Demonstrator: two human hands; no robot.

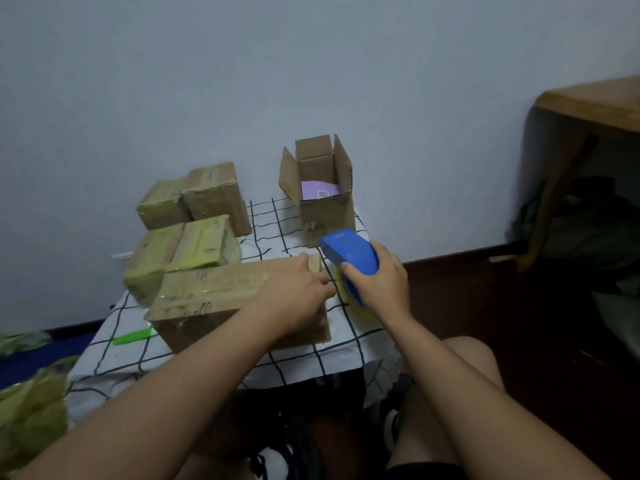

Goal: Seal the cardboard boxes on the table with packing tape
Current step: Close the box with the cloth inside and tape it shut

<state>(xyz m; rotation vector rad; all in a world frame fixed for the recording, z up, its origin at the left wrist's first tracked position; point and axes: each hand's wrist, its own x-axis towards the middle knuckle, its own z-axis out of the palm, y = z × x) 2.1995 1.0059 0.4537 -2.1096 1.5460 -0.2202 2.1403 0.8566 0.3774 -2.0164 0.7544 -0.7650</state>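
Left hand (294,296) resting flat on long box's (207,292) right edge, right hand (379,282) gripping blue tape dispenser (349,251) just beside

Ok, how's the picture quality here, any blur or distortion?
Head view: dim, flat light, no glare; soft throughout, the taped boxes at left smeared; wide-angle stretch enlarges the forearms; the open box and blue tape dispenser read clearly.

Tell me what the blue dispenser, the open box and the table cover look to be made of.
Blue dispenser: looks like smooth moulded plastic, uniform colour with a faint sheen. Open box: brown cardboard, matte, with creased flaps standing up. Table cover: probably fabric, white with a black grid, draping and wrinkling over the edge.
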